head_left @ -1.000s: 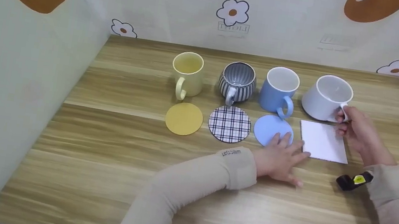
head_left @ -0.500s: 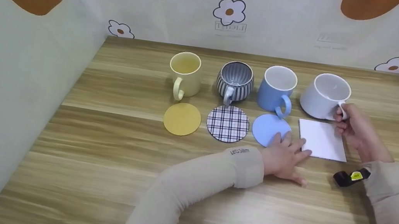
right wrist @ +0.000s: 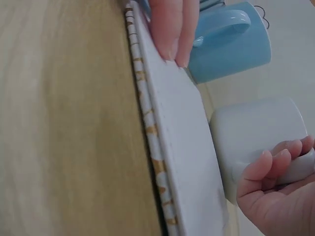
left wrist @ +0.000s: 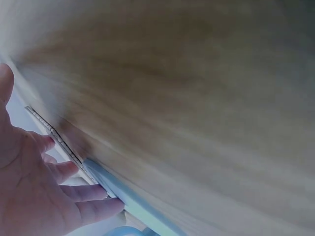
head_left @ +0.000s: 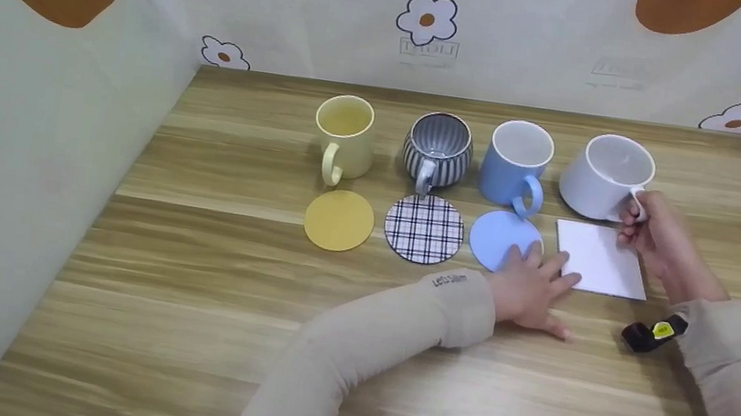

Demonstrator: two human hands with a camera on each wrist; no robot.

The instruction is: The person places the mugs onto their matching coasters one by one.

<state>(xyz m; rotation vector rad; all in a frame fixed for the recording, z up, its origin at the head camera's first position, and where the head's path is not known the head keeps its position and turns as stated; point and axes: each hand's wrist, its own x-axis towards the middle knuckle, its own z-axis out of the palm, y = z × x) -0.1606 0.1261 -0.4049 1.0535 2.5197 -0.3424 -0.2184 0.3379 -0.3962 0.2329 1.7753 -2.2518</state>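
The white mug (head_left: 587,188) stands at the right end of a row of mugs, with my right hand (head_left: 666,242) gripping its handle. In the right wrist view, curled fingers go round that handle. Just in front of the mug lies a white square coaster (head_left: 602,262). My left hand (head_left: 532,289) is spread flat, its fingertips over the near edge of the round blue coaster (head_left: 499,235) and the left side of the square one. A blue mug (head_left: 505,180) stands behind the blue coaster. In the left wrist view, extended fingers (left wrist: 93,209) reach to the coasters' edges.
Further left stand a grey striped mug (head_left: 444,171) and a yellow mug (head_left: 354,158). A plaid round coaster (head_left: 424,230) and a yellow round coaster (head_left: 338,221) lie before them on the wooden table (head_left: 180,326). Patterned walls (head_left: 311,11) border the table behind and at the sides.
My left hand has shifted slightly to the right over the coasters. The right hand keeps its grip on the white mug's handle, and the mugs stay in place.
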